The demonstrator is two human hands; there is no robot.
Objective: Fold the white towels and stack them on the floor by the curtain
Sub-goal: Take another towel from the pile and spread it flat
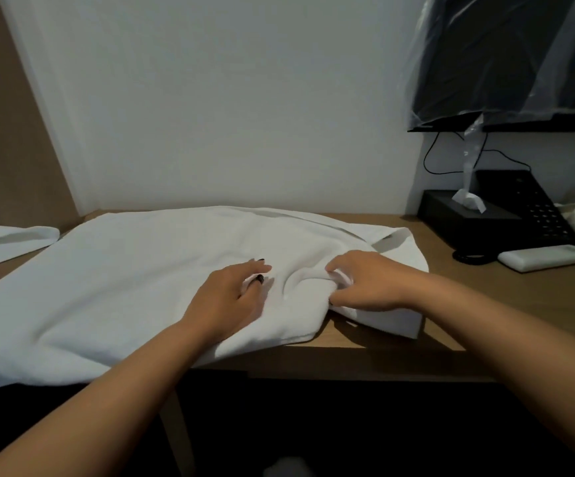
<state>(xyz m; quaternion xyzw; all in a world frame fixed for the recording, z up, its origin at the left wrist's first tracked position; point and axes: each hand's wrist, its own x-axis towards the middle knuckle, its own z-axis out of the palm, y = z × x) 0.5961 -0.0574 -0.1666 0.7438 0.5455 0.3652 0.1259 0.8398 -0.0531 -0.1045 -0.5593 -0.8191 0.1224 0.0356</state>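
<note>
Left hand [225,297] lies flat, grip released, on the white towel [134,270]; right hand [368,284] pinches its fold

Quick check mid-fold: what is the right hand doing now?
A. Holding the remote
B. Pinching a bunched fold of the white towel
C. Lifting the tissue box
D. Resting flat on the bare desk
B: the right hand has its fingers curled round a bunched fold of the white towel on the desk.
</note>
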